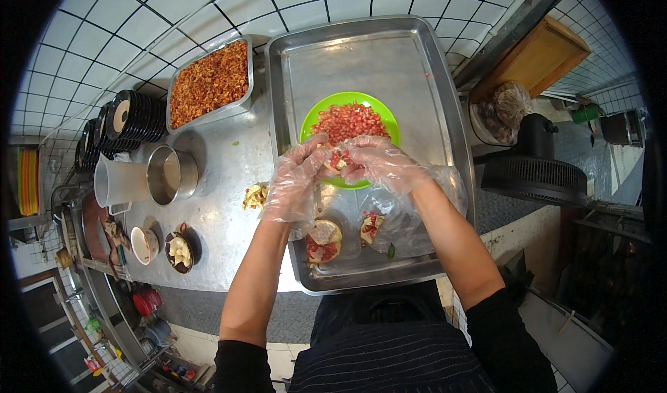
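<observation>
Both my hands wear clear plastic gloves. Between them, over the near edge of a green plate [308,127], is a piece of pomegranate [340,161] with red seeds showing. My left hand [300,171] grips it from the left, and my right hand [390,162] has its fingers closed on the other side. Loose pomegranate seeds [352,121] are heaped on the plate. Nearer to me in the metal tray [347,56] lie a larger pomegranate piece [324,244] and a smaller pomegranate chunk [371,228], beside a crumpled clear plastic bag [410,219].
Left of the tray, pale peel scraps [256,196] lie on the metal table [222,233]. Farther left are a metal pot [171,176], a plastic jug [118,181], a white bowl [144,245] and a dark bowl [180,253]. A container of reddish-brown crumbs [212,84] stands behind; a black fan [533,174] is at right.
</observation>
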The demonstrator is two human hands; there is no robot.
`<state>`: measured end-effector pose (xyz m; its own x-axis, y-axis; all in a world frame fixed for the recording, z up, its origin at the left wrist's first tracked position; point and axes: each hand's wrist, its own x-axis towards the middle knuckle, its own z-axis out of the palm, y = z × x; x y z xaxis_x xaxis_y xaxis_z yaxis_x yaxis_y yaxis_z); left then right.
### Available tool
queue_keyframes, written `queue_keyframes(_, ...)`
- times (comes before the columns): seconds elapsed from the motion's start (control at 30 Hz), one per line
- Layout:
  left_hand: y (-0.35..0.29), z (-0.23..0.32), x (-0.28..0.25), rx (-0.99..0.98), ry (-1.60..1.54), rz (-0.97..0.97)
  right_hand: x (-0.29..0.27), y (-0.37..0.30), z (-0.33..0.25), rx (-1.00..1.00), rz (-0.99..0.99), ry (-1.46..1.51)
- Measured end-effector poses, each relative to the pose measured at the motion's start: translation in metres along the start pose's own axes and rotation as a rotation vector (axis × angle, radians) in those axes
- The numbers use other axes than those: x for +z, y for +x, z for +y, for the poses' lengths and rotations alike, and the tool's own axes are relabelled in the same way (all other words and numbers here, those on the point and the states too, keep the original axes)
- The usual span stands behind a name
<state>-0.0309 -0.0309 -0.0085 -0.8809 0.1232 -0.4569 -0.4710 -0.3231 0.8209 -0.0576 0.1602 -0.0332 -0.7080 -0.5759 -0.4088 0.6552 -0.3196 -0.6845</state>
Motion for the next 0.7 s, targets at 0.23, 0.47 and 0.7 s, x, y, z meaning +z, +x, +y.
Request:
queue_keyframes(0.23,-0.001,0.0,0.001,0.02,0.039,0.002,0.0,0.002,0.002,-0.038,0.054,-0.197)
queue_keyframes(0.47,-0.002,-0.001,0.0,0.009,0.0,0.008,-0.005,0.004,0.006,-0.042,0.01,-0.136)
queue_keyframes(0.7,-0.002,0.001,-0.003,-0.02,-0.028,0.013,-0.005,0.001,0.001,-0.026,-0.022,-0.066)
